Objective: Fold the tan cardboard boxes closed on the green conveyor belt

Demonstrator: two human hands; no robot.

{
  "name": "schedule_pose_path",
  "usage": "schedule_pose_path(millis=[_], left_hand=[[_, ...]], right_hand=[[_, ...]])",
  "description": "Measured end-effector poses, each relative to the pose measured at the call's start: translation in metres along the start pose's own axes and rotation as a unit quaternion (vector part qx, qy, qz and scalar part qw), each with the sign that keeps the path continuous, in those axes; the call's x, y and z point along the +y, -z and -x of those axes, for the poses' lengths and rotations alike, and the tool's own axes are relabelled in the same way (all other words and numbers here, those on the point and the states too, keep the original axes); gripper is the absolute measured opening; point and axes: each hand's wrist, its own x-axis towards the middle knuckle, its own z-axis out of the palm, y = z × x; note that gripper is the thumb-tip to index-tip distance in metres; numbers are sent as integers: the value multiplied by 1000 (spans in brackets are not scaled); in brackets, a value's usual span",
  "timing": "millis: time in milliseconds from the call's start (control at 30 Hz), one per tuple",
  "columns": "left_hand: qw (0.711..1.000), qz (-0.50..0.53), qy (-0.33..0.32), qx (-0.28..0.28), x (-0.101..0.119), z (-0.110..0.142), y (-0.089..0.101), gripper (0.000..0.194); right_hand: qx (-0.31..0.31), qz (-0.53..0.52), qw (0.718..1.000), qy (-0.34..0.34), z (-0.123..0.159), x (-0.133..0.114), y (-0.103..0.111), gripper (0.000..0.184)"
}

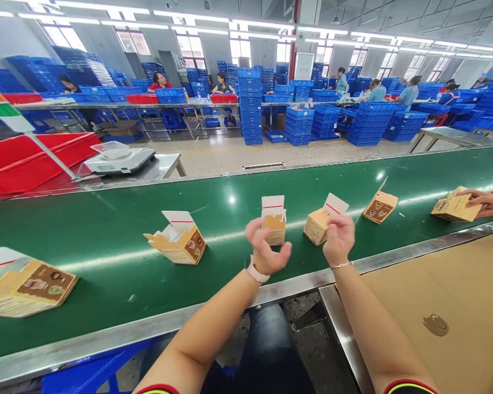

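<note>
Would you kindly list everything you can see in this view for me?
conveyor belt: one, green, across the view, steel-edged
cardboard boxes: seven, tan and brown, on the belt, flaps open
cardboard sheet: one, tan, lower right, beside the belt
digital scale: one, white, on a steel table beyond the belt, left
red bin: one, red, far left
plastic crates: many, blue, stacked in the background
co-workers: several, at far benches
co-worker's hand: one, right edge, on a box
left hand: one, raised over the belt, empty, pink wristband
right hand: one, raised over the belt, empty, thin bracelet
</note>
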Motion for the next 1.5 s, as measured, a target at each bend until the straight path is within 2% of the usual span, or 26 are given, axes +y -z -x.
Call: schedule_pose_path(millis=[33,67,100,167,233,367,533,700,867,1000,1100,1200,1400,1500], left_hand=[[999,-5,39,-3,-12,-4,5,62],[997,-1,67,-41,-23,-8,8,61],[991,10,81,-103,-32,-12,10,57],[968,35,73,-237,-44,-19,11,49],[942,38,70,-325,-47,-24,7,46],[912,4,81,-402,-35,-31,-9,36],[909,-28,39,-414,-23,-44,-29,39],[897,-19,6,-443,-19,-57,-42,42],[888,-23,-6,-459,-11,-63,-53,21],[899,-32,33,-436,-4,-59,-67,22],[916,-52,80,-390,0,-53,-72,29],[925,-64,91,-364,3,-49,-71,32],[906,-59,55,-416,10,-53,-71,35],[893,-59,41,-444,15,-55,-75,35]], right_hand=[[-79,-10,997,9,6,-7,-9,38],[-153,-24,988,5,11,-13,-19,40],[-214,-37,976,-5,15,-16,-29,45],[-282,-57,957,-29,18,-16,-45,59],[-294,-75,952,-50,15,-10,-55,61],[-268,-82,958,-60,0,1,-56,49],[-263,-60,960,-75,-17,1,-43,34],[-234,-59,965,-100,-21,5,-38,31],[-156,-69,974,-151,-16,15,-40,41],[-93,-64,974,-194,-16,22,-45,38],[-68,-52,968,-237,-22,31,-50,39],[-65,-41,954,-290,-32,40,-52,35],[-81,-47,923,-374,-49,50,-51,38],[-66,-40,916,-394,-52,49,-49,37]])
